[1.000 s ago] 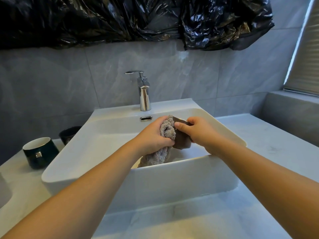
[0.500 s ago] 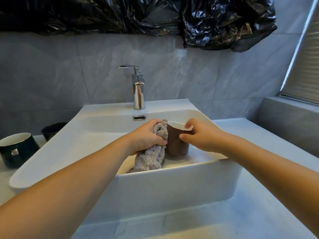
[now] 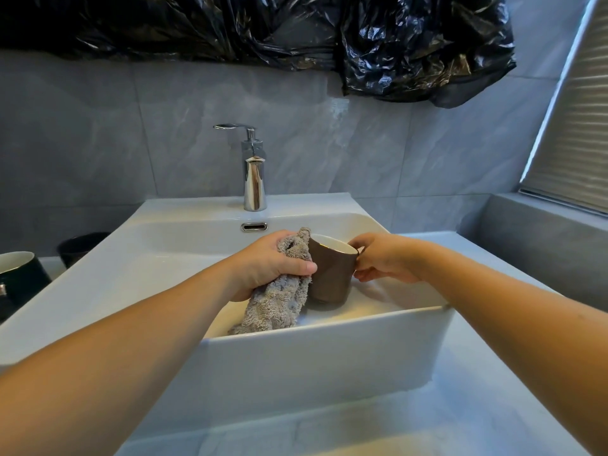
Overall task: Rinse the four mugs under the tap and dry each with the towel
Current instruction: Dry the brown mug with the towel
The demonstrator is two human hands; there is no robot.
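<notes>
The brown mug (image 3: 330, 274) is upright over the sink (image 3: 322, 350) basin, white inside, rim level; the right hand (image 3: 383, 258) grips it at the handle side, fingers curled; the handle itself is hidden. The left hand (image 3: 268, 263) clutches a grey towel (image 3: 279, 302), fingers closed round it, pressing it against the mug's left wall; the towel's loose end hangs into the basin. The chrome tap (image 3: 254, 179) stands behind; no water is visible. Two dark mugs (image 3: 19, 278) sit on the counter (image 3: 477, 406) left of the sink.
</notes>
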